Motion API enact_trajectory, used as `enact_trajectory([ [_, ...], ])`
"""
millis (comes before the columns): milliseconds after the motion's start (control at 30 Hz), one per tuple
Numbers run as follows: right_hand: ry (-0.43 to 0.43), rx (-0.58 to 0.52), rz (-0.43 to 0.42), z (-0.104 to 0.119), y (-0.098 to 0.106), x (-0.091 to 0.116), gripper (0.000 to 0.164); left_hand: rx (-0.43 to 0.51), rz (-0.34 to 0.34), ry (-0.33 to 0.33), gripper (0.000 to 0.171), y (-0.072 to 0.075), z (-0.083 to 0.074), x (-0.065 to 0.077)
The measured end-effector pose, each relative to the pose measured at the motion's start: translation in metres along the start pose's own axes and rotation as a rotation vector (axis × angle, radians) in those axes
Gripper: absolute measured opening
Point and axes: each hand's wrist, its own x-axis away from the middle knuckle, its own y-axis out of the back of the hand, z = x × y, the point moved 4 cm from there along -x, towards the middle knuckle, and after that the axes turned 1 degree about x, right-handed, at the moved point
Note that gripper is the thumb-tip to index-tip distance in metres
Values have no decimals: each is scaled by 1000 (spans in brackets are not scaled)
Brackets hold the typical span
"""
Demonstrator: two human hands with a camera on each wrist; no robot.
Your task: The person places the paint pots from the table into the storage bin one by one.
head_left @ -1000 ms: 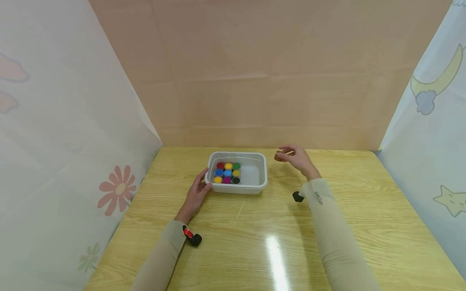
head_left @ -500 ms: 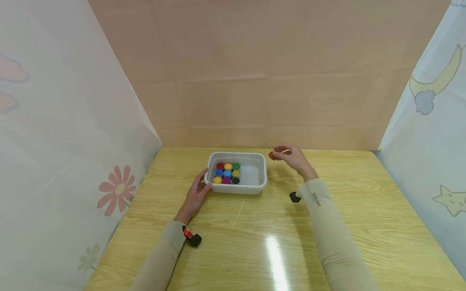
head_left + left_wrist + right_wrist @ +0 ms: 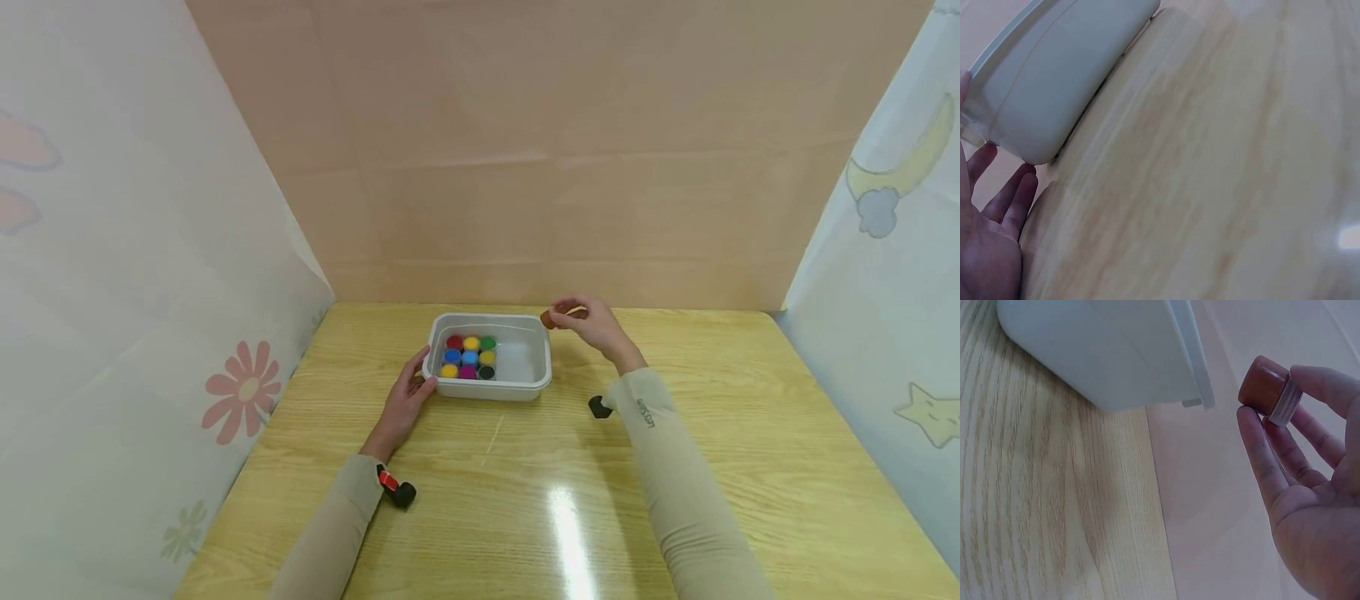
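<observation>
A white plastic tub (image 3: 517,390) stands on the table. Inside its left part sit several small paint pots (image 3: 469,357) with red, yellow, green, blue, purple and black tops. At the tub's left front corner is my left hand (image 3: 402,406), its fairly straight fingers touching the wall. The left wrist view shows those fingers (image 3: 1015,199) against the tub's lower corner. My right hand (image 3: 600,329) pinches a brown-orange paint pot (image 3: 1264,386) with a clear ribbed lid between thumb and fingers. In the head view this pot is beside the tub's back right corner, raised above the table.
The wooden table (image 3: 480,508) runs back to a plain tan backdrop (image 3: 555,208). Patterned white sheets (image 3: 142,292) close off both sides. The right part of the tub's floor (image 3: 514,358) shows bare, and a bright light reflection lies on the front of the table.
My right hand has moved left with the brown-orange paint pot, from right of the tub to its back right corner. My left hand and the tub have stayed in place.
</observation>
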Motion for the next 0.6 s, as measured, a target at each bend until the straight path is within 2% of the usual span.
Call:
enact_trajectory([
  [333,1,7,45,4,-15,-3,47,-17,9,9,66,-1,1,0],
  [600,5,31,47,8,-28,-5,40,-11,6,10,66,0,1,0],
])
